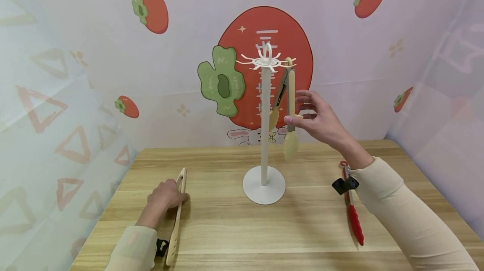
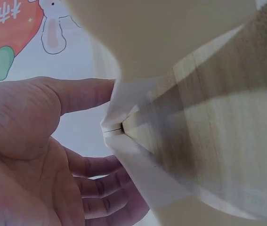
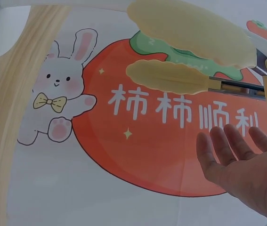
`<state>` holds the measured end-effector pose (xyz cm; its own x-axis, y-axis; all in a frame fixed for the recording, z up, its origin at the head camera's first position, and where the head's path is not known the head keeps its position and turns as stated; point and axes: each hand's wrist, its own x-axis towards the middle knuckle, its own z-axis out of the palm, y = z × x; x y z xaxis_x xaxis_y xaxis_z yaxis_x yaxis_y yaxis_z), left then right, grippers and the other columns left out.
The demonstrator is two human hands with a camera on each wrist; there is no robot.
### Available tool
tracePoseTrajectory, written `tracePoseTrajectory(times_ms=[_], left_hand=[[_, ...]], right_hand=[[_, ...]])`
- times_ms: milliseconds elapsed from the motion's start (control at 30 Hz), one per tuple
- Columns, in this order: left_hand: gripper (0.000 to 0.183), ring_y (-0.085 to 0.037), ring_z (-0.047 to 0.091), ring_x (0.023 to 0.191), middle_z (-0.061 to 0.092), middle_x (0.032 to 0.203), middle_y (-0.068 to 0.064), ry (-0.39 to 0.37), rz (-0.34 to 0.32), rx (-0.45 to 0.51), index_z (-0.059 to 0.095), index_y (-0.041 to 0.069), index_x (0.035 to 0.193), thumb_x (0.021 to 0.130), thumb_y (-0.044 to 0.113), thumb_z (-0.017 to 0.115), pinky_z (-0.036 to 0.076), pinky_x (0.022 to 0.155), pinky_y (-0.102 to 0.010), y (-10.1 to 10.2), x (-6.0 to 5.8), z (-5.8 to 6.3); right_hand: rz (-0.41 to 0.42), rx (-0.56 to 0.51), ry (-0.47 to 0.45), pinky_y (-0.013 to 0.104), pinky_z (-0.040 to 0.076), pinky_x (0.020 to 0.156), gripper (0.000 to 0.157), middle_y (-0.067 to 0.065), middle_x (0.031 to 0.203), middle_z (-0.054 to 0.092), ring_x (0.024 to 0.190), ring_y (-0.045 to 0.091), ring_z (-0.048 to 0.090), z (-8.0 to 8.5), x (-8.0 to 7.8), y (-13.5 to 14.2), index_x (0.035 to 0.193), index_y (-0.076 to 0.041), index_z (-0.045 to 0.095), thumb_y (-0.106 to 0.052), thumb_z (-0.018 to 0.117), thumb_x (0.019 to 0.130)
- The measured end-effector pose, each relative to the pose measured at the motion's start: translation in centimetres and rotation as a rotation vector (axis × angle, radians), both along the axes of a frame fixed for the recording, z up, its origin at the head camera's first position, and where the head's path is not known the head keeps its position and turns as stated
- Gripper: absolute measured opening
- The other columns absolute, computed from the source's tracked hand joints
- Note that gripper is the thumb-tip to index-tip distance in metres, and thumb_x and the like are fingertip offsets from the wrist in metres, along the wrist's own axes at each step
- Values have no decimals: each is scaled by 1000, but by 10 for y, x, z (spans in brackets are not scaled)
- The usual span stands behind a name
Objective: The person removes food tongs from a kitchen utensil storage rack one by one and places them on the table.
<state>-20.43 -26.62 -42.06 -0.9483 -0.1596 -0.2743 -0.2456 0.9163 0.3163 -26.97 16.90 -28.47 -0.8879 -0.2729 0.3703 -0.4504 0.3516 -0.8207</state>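
Observation:
A white stand (image 1: 266,128) with a ring of hooks at its top stands on the table. Cream-tipped tongs (image 1: 290,98) hang from one of its right-hand hooks, their arms spread apart. Beside them is my right hand (image 1: 315,115), the thumb overlapping the near arm in the head view. The right wrist view shows the fingers of that hand (image 3: 246,162) loosely extended below the tongs' cream heads (image 3: 190,33). At the left, my left hand (image 1: 168,194) holds pale beige tongs (image 1: 175,229), thumb on one arm and fingers against the other (image 2: 142,179).
Red-tipped tongs (image 1: 354,220) lie on the right side of the wooden table (image 1: 223,237), partly hidden by the right wrist camera (image 1: 345,185). Behind the table hangs a pale wall cloth (image 1: 181,52) printed with persimmons. The stand's round base (image 1: 253,185) sits mid-table.

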Motion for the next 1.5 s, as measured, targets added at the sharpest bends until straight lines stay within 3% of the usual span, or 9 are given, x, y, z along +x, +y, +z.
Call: tracePoseTrajectory(times_ms=[267, 400, 867, 1233, 1500], left_hand=[[59, -53, 53, 102, 51, 110, -34, 57, -12, -24, 51, -15, 115, 92, 36, 71, 47, 74, -59, 3, 2, 5], [64, -58, 49, 110, 49, 117, -39, 84, -23, -35, 49, -17, 119, 93, 37, 70, 46, 78, -62, 5, 5, 7], [55, -52, 54, 98, 52, 106, -34, 157, -56, -70, 51, -10, 105, 92, 39, 71, 47, 74, -59, 12, 14, 26], [64, -52, 54, 98, 52, 112, -35, 215, -109, -72, 51, -13, 121, 92, 40, 71, 48, 73, -58, 21, 21, 38], [65, -47, 55, 94, 54, 109, -31, 227, -116, -63, 53, -12, 122, 91, 41, 72, 49, 68, -54, 28, 24, 43]], right_hand=[[2, -3, -15, 48, 46, 98, 74, 12, 140, 50, 119, 30, 53, 1, -2, -2, 151, -14, 38, -24, 79, 90], [13, -5, -13, 50, 46, 98, 74, 12, 141, 49, 120, 32, 53, 2, -3, -3, 152, -15, 38, -24, 78, 90], [92, -41, 14, 53, 42, 105, 79, 10, 148, 48, 130, 29, 48, 3, -12, -6, 156, -17, 34, -20, 78, 90], [173, -69, -9, 57, 38, 109, 85, 8, 146, 48, 134, 26, 46, 5, -17, -12, 156, -17, 31, -16, 81, 87], [201, -80, -10, 64, 32, 110, 87, 7, 146, 47, 139, 28, 41, 7, -17, -15, 155, -18, 32, -14, 82, 85]])
